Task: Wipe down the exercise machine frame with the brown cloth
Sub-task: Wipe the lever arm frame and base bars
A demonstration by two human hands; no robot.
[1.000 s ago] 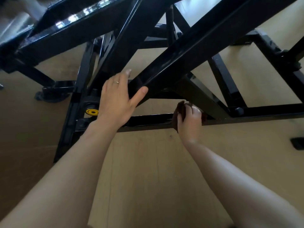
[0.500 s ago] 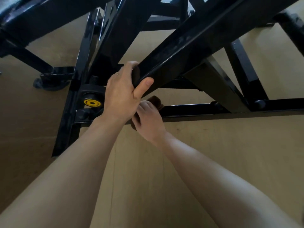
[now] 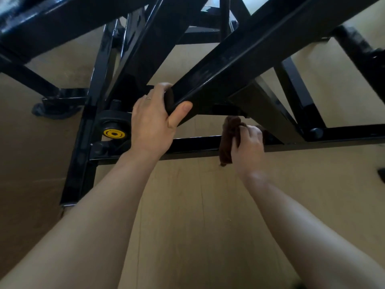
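Observation:
The black exercise machine frame (image 3: 239, 57) fills the upper half of the view, its square tubes crossing above a wooden floor. My left hand (image 3: 153, 124) grips the lower end of a sloping black tube, fingers over the top and thumb underneath. My right hand (image 3: 248, 146) holds the bunched brown cloth (image 3: 228, 138) against the low horizontal bar (image 3: 195, 143) of the frame, just below a short black bracket. Part of the cloth hangs down over the bar's front edge.
A black knob with a yellow round label (image 3: 114, 133) sits left of my left hand on the base. A black foot pad (image 3: 56, 110) rests on the floor at the left. Light wooden floor (image 3: 198, 215) lies below the bar.
My right hand with the cloth slid right along the low bar, away from my left hand. My left hand closed onto the sloping tube and has stayed there.

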